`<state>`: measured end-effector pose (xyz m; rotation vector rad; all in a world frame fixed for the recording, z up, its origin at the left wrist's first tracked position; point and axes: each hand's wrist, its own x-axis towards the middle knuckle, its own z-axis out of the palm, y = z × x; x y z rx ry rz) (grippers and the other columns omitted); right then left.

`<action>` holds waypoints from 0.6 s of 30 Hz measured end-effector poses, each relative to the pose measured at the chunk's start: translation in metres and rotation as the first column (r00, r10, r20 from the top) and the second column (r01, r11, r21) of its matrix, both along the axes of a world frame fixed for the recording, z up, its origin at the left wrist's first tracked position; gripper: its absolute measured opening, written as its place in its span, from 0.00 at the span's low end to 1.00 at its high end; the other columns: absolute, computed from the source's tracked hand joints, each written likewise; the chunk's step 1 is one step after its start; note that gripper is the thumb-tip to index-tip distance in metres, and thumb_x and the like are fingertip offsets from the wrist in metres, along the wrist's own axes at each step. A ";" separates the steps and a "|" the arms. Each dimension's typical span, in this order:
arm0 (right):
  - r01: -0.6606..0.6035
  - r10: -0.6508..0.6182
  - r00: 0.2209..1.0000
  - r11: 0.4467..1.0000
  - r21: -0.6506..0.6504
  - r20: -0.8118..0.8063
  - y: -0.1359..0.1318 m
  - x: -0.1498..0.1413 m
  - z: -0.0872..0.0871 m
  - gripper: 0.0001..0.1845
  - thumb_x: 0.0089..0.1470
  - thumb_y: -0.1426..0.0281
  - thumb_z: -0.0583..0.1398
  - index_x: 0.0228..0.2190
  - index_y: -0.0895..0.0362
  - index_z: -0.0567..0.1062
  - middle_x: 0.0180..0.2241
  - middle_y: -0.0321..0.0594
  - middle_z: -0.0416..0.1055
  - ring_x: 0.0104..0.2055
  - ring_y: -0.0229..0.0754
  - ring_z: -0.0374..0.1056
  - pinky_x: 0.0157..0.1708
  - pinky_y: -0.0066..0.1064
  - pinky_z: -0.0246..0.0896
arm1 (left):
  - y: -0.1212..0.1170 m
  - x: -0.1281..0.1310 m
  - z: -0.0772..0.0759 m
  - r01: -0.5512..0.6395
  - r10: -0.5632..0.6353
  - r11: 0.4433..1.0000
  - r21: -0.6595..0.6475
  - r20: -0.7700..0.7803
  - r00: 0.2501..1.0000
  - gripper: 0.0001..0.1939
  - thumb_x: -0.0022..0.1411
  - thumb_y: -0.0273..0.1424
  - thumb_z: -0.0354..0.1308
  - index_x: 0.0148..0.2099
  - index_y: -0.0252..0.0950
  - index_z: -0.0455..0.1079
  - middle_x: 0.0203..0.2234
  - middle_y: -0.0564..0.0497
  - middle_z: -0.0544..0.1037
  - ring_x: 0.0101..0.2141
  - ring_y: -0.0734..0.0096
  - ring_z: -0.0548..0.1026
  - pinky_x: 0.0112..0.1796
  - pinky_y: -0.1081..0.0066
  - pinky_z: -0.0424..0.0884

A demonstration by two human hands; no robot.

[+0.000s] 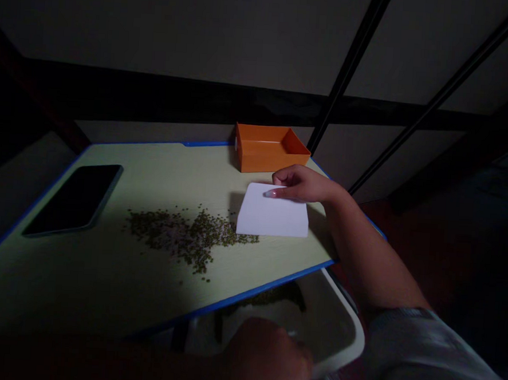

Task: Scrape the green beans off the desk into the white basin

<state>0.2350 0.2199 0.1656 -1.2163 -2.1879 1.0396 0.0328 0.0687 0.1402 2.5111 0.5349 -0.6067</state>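
My right hand pinches a white card by its far edge, thumb on top and fingers behind it. The card stands tilted over the table, its lower edge at the right end of a spread of small greenish grains. Some paler bits lie among the grains, too small to name. Low in the view, my left hand is dark and curled like a fist in front of a white tub. Its fingertips are hidden, so what it grips cannot be made out.
The pale tabletop has a blue edge. A dark phone lies at its left, and an orange open box stands at the back. Below the front edge, the tub holds dark greenish material. Panelled doors rise behind.
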 end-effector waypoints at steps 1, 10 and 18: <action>-0.004 0.004 1.000 1.000 0.009 -0.003 0.000 0.000 0.000 0.24 0.52 0.56 0.64 0.20 0.57 0.60 0.18 0.25 0.52 0.19 0.27 0.49 0.19 0.24 0.41 | 0.000 0.000 0.003 -0.014 0.015 1.000 -0.014 0.011 1.000 0.16 0.62 0.37 0.56 0.40 0.31 0.79 0.27 0.38 0.80 0.26 0.49 0.79 0.21 0.66 0.62; -0.027 0.026 0.999 0.999 0.032 0.034 -0.003 -0.005 0.000 0.25 0.51 0.54 0.64 0.20 0.57 0.60 0.18 0.26 0.53 0.21 0.28 0.50 0.19 0.23 0.43 | 0.006 0.001 0.013 -0.065 0.062 0.984 -0.166 -0.021 0.998 0.20 0.63 0.41 0.55 0.41 0.29 0.78 0.28 0.35 0.80 0.29 0.51 0.79 0.17 0.70 0.47; -0.020 0.019 0.999 0.999 0.040 0.036 -0.002 -0.005 0.002 0.25 0.51 0.55 0.64 0.19 0.57 0.60 0.17 0.26 0.53 0.20 0.27 0.50 0.18 0.21 0.43 | 0.009 -0.020 -0.006 -0.267 0.343 0.892 -0.364 0.162 0.925 0.17 0.58 0.44 0.54 0.25 0.38 0.70 0.14 0.56 0.65 0.16 0.78 0.59 0.15 0.76 0.45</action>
